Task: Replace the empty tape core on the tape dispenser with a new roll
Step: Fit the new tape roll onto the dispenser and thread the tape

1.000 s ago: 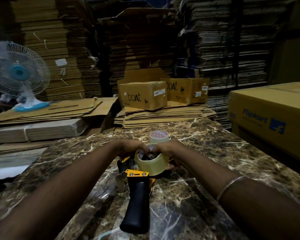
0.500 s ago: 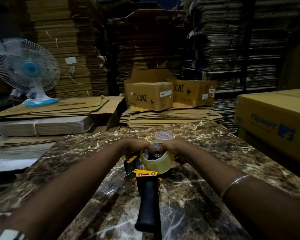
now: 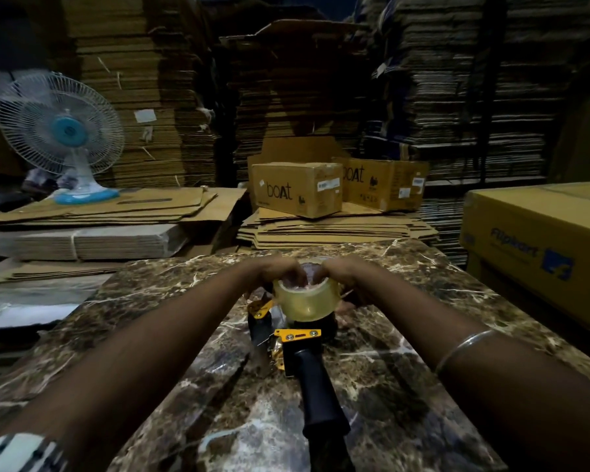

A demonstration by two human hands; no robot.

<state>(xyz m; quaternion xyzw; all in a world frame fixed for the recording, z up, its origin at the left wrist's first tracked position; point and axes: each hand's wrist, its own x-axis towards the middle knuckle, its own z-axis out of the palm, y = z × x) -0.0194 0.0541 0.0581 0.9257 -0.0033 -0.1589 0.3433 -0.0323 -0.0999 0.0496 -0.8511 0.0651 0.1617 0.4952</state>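
Marble table (image 3: 405,352): both hands grip tape roll (image 3: 306,301) on dispenser (image 3: 298,338).

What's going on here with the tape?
A person is fitting a clear tape roll onto a yellow and black dispenser lying on a marble table. Both hands grip the roll's top edge, the left hand on one side and the right hand on the other. The roll sits over the dispenser's hub; whether it is fully seated cannot be seen.

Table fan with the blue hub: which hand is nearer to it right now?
Left. The left hand grips the tape roll on the side toward the table fan; the right hand holds the roll's opposite side, farther away.
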